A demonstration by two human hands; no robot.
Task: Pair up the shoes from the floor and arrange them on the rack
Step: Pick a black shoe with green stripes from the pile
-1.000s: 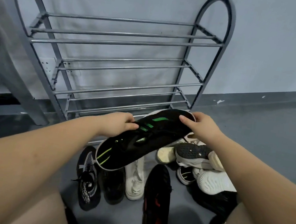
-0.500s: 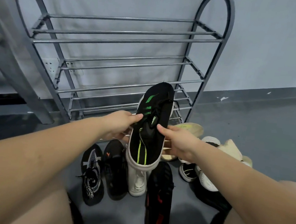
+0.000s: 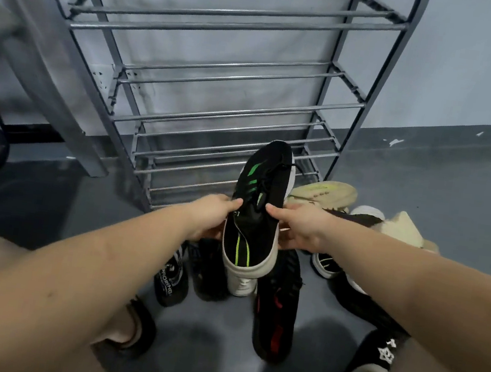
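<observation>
Left hand [image 3: 212, 214]: I gripped the black-and-green sneaker [image 3: 255, 206] at its 9 o'clock side.
Right hand [image 3: 298, 228]: I gripped the 3 o'clock side.
Sneaker: toe at 12, aimed at the rack [image 3: 222, 67], probably for shelving.
Floor [image 3: 50, 191]: shoes unpaired.

Home entryway, metal shoe rack [image 3: 222, 67], scattered shoes [image 3: 276, 308]

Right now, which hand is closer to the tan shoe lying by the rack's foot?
Right. The right hand grips the black-and-green shoe just below-left of the tan shoe; the left hand grips that shoe's far side.
</observation>
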